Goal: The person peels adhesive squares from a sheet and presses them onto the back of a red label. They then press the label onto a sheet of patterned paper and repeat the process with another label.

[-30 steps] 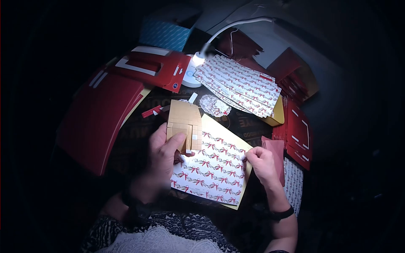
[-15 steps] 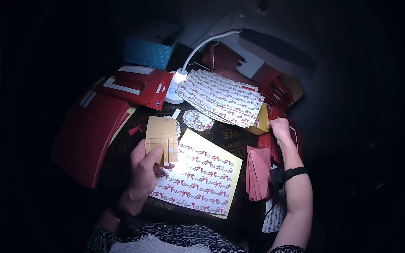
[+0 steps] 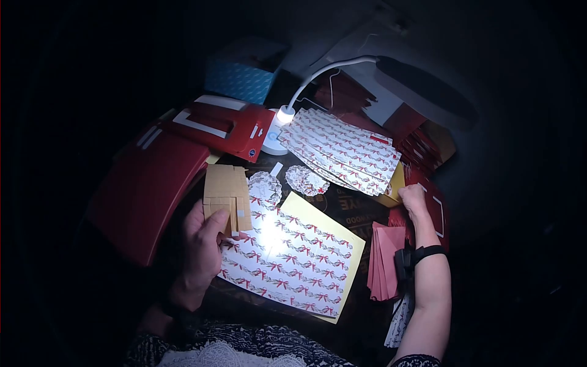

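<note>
My left hand is closed around a stack of scored brown cardboard with small white patches, thumb on top. It is held over the left edge of a printed sheet with garlands and red bows, which lies on a yellow sheet. Over at the right, my right hand has its fingers curled in beside a yellow container. Whatever those fingers hold, if anything, is hidden. Two white lacy paper rounds lie beyond the cardboard, a small white strip near them.
A fanned pile of printed sheets lies under a desk lamp. Large dark red sheets and red packaging occupy the left. Pink-red paper pieces lie by my right forearm. A blue box stands at the back.
The whole view has shifted, so most things appear farther right. My left hand has moved the cardboard left relative to the sheet, uncovering more of one lacy round. My right hand stays beside the yellow container.
</note>
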A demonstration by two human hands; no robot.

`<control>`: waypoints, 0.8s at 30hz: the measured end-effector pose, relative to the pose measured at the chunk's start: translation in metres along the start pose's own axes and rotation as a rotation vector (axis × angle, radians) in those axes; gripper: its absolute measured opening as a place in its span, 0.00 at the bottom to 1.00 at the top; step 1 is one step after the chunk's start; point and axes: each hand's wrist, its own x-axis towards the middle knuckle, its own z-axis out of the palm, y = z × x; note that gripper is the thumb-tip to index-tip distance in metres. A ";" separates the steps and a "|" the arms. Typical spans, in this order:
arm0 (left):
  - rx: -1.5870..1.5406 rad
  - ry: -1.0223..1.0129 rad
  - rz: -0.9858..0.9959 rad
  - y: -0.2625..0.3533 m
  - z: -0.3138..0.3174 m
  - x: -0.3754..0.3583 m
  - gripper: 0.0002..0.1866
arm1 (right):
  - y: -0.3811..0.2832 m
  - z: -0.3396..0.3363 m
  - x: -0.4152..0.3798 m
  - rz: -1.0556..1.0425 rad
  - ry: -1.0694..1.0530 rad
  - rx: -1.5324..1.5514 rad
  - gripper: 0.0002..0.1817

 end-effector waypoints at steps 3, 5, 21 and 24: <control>0.010 0.000 0.008 0.002 -0.002 0.001 0.18 | -0.001 -0.001 -0.001 -0.040 0.033 0.039 0.10; 0.013 0.005 0.002 0.004 -0.004 0.000 0.18 | -0.005 -0.004 -0.004 -0.043 0.018 0.004 0.08; 0.017 -0.039 0.094 0.010 -0.010 -0.008 0.15 | -0.107 0.043 -0.069 -0.414 -0.213 0.099 0.09; 0.010 -0.142 0.098 0.008 -0.023 -0.012 0.16 | -0.155 0.061 -0.109 -0.528 -0.447 -0.076 0.09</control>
